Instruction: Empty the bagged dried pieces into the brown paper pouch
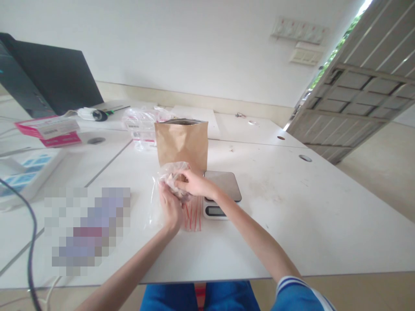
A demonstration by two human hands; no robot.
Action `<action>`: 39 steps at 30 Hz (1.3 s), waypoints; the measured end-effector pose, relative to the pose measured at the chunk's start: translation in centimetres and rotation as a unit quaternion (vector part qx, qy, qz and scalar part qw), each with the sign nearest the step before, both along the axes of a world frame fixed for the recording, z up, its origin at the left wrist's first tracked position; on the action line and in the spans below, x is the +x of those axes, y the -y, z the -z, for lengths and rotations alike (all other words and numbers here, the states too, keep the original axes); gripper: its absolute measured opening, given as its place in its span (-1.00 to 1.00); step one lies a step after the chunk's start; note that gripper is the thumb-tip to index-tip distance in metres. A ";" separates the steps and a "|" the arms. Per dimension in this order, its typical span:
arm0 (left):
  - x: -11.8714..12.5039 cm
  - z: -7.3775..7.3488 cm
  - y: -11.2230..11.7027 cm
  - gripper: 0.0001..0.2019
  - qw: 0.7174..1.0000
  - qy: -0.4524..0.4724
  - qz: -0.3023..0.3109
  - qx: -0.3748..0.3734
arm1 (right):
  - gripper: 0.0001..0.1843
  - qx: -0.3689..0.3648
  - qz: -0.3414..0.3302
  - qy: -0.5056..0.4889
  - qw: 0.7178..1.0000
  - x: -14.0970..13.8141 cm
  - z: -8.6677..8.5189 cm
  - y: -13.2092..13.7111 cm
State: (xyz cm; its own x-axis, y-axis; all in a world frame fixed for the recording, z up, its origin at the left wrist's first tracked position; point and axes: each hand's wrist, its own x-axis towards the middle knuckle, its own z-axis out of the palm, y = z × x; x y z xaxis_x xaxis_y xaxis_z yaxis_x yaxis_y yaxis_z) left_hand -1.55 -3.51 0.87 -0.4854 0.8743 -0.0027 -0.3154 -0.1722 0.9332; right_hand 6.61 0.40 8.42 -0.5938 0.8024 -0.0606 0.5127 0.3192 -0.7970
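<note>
Between my two hands is a clear plastic bag (177,168) with pale, brownish contents I cannot make out. My left hand (170,205) is wrapped round its lower left side. From the right, my right hand (194,183) closes its fingers at the bag's upper part. Just behind stands an upright brown paper pouch (182,140), its top open. Under and beside my hands lie small zip bags with red strips (193,216). A kitchen scale (223,181) with a metal plate and a grey display sits to the right, its plate partly behind my right forearm.
At the back left are a dark computer case (58,73), pink-and-white boxes (52,128) and a clear plastic wrapper (144,119). A power strip (29,172) and a dark cable (32,242) lie at the left. A blurred patch (97,224) hides something nearby.
</note>
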 end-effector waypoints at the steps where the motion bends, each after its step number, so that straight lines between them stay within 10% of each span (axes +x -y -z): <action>1: 0.1 -0.4 0.1 -0.56 1.000 -0.003 -0.011 -0.001 | -0.78 -0.018 -0.002 -0.021 1.000 0.2 -0.2 -0.2; 13: 0.8 -1.6 0.7 -0.56 0.999 -0.036 0.006 -0.001 | -0.91 -0.059 0.035 -0.208 0.976 2.9 -2.4 -1.9; 19: -3.3 -4.5 0.6 -0.66 0.989 -0.108 0.088 -0.053 | -0.81 -0.063 0.011 -0.221 0.973 6.2 -4.3 -2.0; 22: -5.9 -4.6 0.8 -0.62 0.929 -0.315 0.148 -0.125 | -0.72 -0.057 0.019 -0.211 0.976 7.8 -5.1 -1.8; 27: -7.1 -3.3 1.0 -0.58 0.731 -0.673 -0.067 -0.091 | -0.68 -0.034 0.061 -0.212 0.975 8.7 -5.9 -1.6; 30: -6.1 -3.7 0.7 -0.52 0.711 -0.695 -0.107 0.016 | -0.67 0.015 0.060 -0.226 0.972 8.9 -5.9 -1.8; 36: -4.5 0.7 -1.1 -0.55 0.621 -0.751 0.177 0.137 | -0.64 0.117 0.066 -0.262 0.956 9.0 -6.0 -1.9; 39: -4.4 4.2 -1.7 -0.53 0.601 -0.766 0.193 0.122 | -0.62 0.168 0.105 -0.269 0.943 8.3 -6.1 -1.9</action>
